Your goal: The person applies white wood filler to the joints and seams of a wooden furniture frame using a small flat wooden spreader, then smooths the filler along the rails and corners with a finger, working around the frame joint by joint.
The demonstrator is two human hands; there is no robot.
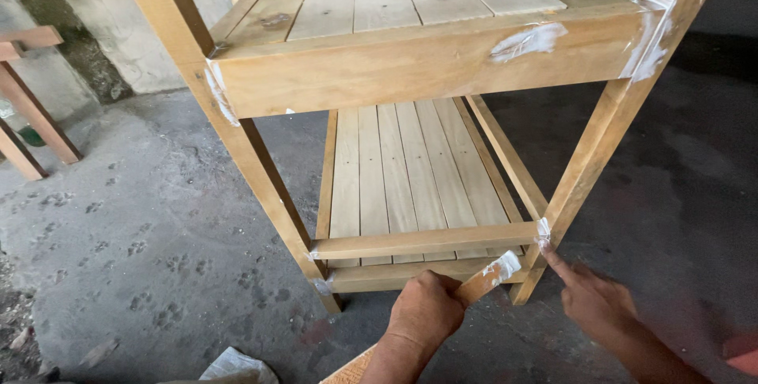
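A tall wooden slatted shelf rack (418, 60) stands on the concrete floor. White filler is smeared on its joints. My left hand (425, 309) is closed around a wooden stick (483, 277) whose tip carries a blob of white filler (505, 265), held near the lower front rail (426, 240). My right hand (592, 293) points with its index finger at the filler-covered joint (542, 232), where the lower rail meets the right front leg (608, 127); the fingertip sits just below that joint.
The rough grey concrete floor (134, 218) shows paw prints. Legs of another wooden piece (31, 123) stand at the far left by a stained wall. A crumpled pale scrap (233, 367) lies at the bottom edge. A wooden board edge (347, 368) shows under my left forearm.
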